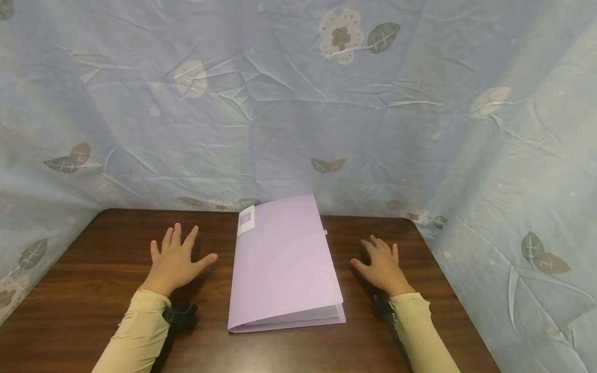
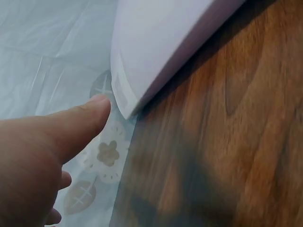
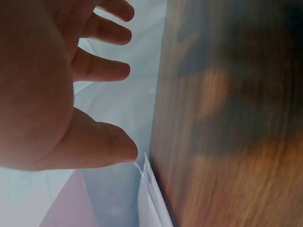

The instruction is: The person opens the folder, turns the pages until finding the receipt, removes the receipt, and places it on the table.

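A light purple folder (image 1: 284, 259) lies on the dark wooden table, its cover slightly raised at the near right so pale sheets show inside. A white label (image 1: 246, 220) sits at its top left corner. To the left of the folder, my left hand (image 1: 174, 261) hovers with fingers spread, apart from it. On the other side, my right hand (image 1: 383, 265) is held over the table with fingers extended, also holding nothing. In the left wrist view the folder's spine (image 2: 189, 45) is beyond the thumb; the right wrist view shows its open edge (image 3: 152, 198) below the thumb.
The brown wooden table (image 1: 205, 352) has rounded far corners. A pale blue curtain (image 1: 280, 129) with leaf and flower prints hangs right behind it and along both sides. Dark bands (image 1: 179, 313) circle the wrists over yellow sleeves.
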`<state>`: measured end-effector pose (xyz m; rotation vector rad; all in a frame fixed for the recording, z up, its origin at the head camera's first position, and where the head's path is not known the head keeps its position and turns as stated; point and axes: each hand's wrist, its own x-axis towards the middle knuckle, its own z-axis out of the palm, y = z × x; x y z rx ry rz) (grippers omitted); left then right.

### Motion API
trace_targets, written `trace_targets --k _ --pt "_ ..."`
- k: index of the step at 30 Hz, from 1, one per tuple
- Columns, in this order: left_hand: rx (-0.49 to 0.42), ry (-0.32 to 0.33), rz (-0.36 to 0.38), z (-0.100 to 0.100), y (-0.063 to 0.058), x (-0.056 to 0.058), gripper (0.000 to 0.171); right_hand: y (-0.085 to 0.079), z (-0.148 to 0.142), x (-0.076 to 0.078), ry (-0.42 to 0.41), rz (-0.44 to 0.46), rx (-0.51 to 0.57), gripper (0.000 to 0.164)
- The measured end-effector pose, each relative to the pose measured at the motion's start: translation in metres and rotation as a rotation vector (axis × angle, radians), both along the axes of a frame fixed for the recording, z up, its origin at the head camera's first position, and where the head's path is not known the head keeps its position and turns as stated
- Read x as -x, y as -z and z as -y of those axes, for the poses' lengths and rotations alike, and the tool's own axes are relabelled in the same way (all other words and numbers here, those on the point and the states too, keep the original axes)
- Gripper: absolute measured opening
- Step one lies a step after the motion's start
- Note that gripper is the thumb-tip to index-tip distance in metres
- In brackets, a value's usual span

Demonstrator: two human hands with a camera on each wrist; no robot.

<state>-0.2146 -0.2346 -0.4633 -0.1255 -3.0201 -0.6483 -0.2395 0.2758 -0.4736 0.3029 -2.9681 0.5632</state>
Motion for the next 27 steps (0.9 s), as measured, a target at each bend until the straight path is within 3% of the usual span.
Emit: trace_targets --k 6,14,19,27 --pt "-0.026 0.043 0.001 -0.01 -0.006 -0.002 0.103 -0.003 0.006 -0.001 -0.034 0.011 0.02 0.065" --pt "-0.04 0.157 -0.079 -0.045 -0.02 -0.012 0.097 0.002 0.017 -0.002 -0.126 0.044 -0.014 0.055" --pt "-0.018 0.287 -0.144 -0.082 -0.028 -0.02 0.098 0.004 0.023 -0.005 -0.209 0.07 -0.017 0.051" --pt "0.07 0.55 -0.205 -0.146 -0.046 -0.035 0.105 0.009 0.024 -0.004 -0.334 0.091 -0.01 0.051"
